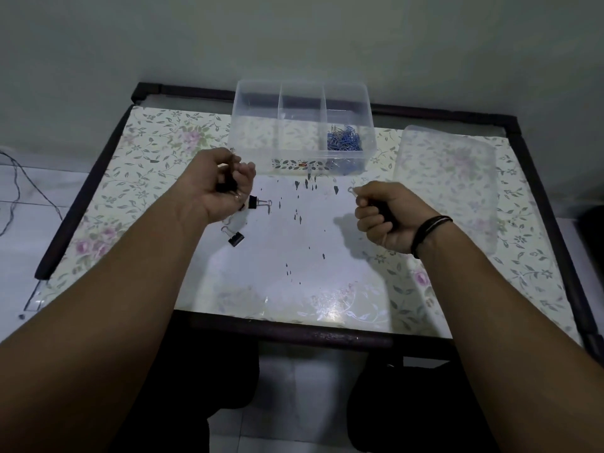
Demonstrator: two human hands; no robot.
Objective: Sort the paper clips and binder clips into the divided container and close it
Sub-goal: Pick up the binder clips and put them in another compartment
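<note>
Both hands are fisted on black binder clips: left hand (222,183) at ten o'clock, right hand (382,214) at two; divided container (255,138) at twelve.

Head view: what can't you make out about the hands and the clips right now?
- Left hand: fingers curl over dark binder clips; count hidden.
- Right hand: fist covers a dark object; only a wire loop shows.
- Blue paper clips in the container's right compartment: too small to count.
- Clear lid: edges faint.
</note>
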